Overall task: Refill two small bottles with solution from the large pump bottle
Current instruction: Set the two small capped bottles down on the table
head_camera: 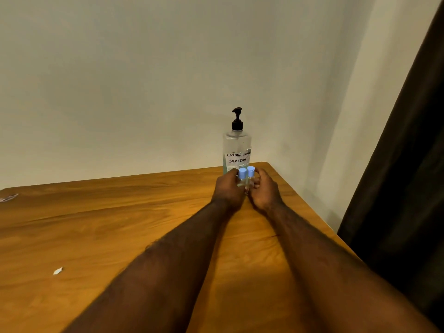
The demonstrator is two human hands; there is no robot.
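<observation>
Blue caps on two clear little bottles: left small bottle (242, 175) and right small bottle (251, 173), upright, side by side, caps on and almost touching, toward the far right corner of the wooden surface (120, 224). Hard to tell whether standing on the wood or lifted just off it. Gripped from either side: left grip (228, 191) curled round the left small bottle, right grip (264, 192) curled round the right small bottle, with fingertips close together low between the two. Bare forearms stretched forward across the wood. Directly behind the knuckles, very near, the large pump bottle (236, 145): upright, clear, black pump head pointing left, handwritten label reading "CONTACT LENS SOLUTION". Well apart to the left, a small white scrap (57, 270) on the wood; at the far left edge, a pale crumpled bit (8, 197), too blurred to name. Beyond, a plain pale wall (144, 80); down the right side, a dark curtain (408, 164).
</observation>
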